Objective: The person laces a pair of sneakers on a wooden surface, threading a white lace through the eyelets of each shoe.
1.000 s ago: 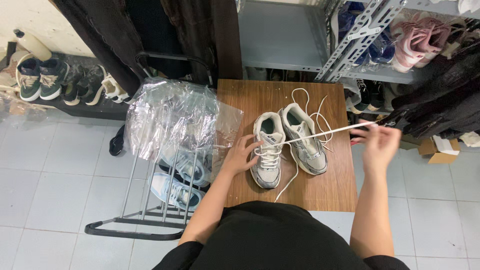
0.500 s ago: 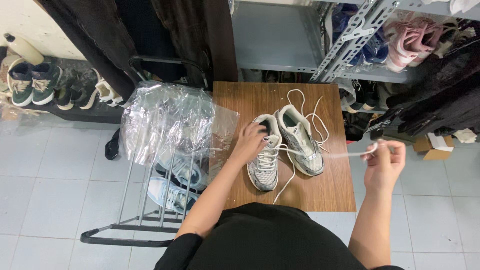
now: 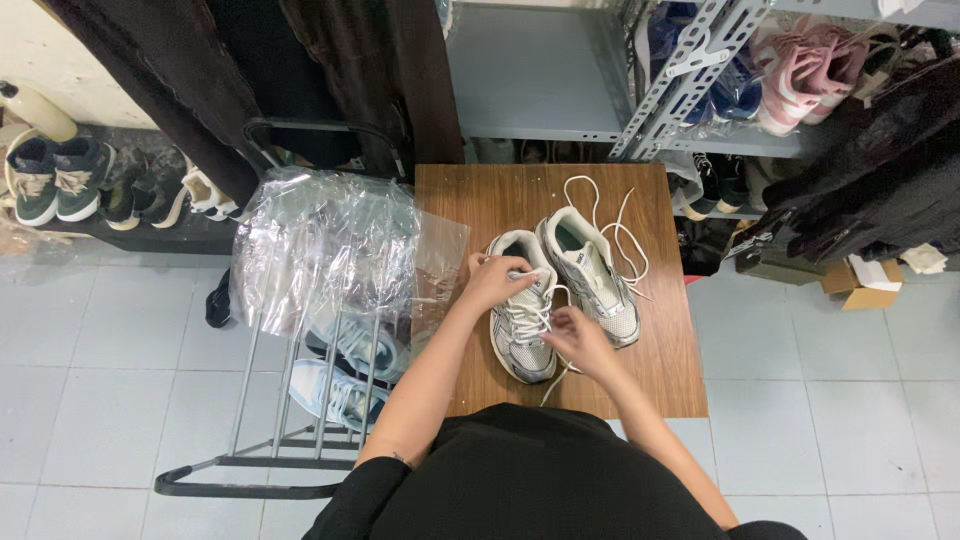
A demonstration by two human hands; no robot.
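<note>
A person's left hand grips the tongue of a grey sneaker on a wooden table. The right hand pinches its white lace, fingers closed; a second sneaker sits just beside.

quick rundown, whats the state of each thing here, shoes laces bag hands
left sneaker: upright on the table, partly laced, under both hands
right sneaker: upright beside it, laces loose
white laces: spilled over the wooden table
left hand: resting on the left sneaker's collar
right hand: pinching a lace at its front
plastic bag: crumpled, draped over the metal rack
</note>
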